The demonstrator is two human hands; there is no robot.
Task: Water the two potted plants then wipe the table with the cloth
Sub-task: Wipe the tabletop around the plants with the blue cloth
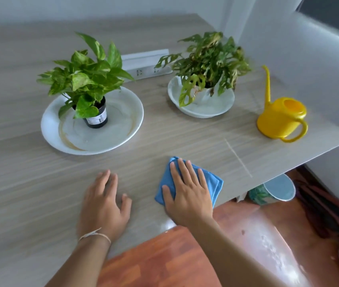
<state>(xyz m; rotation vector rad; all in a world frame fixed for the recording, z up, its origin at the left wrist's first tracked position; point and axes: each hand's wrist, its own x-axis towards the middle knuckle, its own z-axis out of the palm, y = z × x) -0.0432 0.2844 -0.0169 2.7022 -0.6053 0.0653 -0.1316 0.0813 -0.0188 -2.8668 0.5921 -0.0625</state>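
Folded blue cloth (187,181) under flat right hand (189,193); left hand (104,201) splayed on woodgrain table (30,183).

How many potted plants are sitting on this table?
2. The left plant, in a black pot, stands on a white plate. The right plant sits in a white bowl, near the yellow watering can. None seem hidden.

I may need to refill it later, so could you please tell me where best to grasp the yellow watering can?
Probably by the loop handle of the watering can, from the near right: it faces the table edge, opposite the thin upright spout.
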